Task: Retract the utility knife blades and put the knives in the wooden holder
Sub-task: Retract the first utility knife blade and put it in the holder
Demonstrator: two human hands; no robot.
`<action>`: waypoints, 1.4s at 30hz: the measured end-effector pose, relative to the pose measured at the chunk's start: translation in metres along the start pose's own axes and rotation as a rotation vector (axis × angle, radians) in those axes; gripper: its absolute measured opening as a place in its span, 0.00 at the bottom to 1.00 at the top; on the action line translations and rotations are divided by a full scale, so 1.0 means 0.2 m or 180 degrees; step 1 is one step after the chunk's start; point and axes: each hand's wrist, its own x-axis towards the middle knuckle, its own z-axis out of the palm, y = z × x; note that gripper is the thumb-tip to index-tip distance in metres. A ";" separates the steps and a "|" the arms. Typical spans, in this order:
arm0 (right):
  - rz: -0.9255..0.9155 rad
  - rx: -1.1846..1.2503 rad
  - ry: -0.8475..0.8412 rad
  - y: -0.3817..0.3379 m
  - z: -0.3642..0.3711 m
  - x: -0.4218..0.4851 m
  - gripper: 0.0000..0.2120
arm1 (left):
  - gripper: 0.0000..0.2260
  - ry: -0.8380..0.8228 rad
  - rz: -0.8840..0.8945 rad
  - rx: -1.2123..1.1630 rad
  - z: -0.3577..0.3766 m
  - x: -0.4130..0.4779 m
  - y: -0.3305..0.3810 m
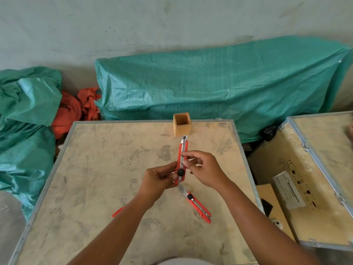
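A red utility knife [183,148] with a black knob is held above the table, its metal tip pointing at the wooden holder [181,124] at the table's far edge. My left hand [159,179] grips the knife's lower end near the knob. My right hand [203,170] pinches its middle from the right. A second red knife [196,204] lies on the table below my hands with its blade out. Part of a third red knife [118,212] shows from behind my left forearm.
The table [95,178] is a pale plywood crate top with a metal rim. Another crate [313,178] with a white label stands to the right. Green tarpaulin bundles [219,83] and orange cloth [76,109] lie behind and to the left.
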 end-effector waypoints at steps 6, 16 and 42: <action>0.0062 0.0134 0.0225 0.05 -0.10 0.27 0.17 | 0.18 0.0038 -0.0003 0.0212 0.05 0.33 0.07; 0.0017 0.0066 0.0836 0.20 -0.25 0.95 0.15 | 0.17 0.0311 0.0184 0.1158 0.07 1.08 0.27; -0.0202 -0.0538 0.1322 0.56 -0.10 1.22 0.15 | 0.38 -0.0036 -0.0111 0.2690 -0.02 1.58 0.10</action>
